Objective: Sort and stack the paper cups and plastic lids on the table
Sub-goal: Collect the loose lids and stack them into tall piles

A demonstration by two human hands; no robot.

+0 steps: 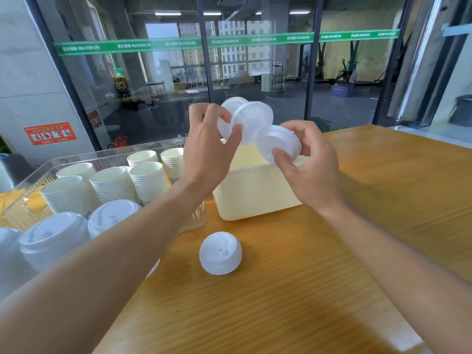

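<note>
Raised above the white bin (255, 198), my left hand (209, 152) pinches two translucent white plastic lids (251, 121) held on edge. My right hand (306, 162) grips another lid or small lid stack (279, 144) just beside them, its rim near theirs. A short stack of lids (220, 252) sits dome-up on the wooden table (357, 226) in front of me. Several stacks of white paper cups (112, 185) stand in a clear plastic tray (33, 175) at the left. More lid stacks (55, 238) stand at the tray's near end.
A glass wall runs behind the table. The table's right edge (398, 129) lies near a metal door frame. Bare wood spreads in front and to the right of the white bin.
</note>
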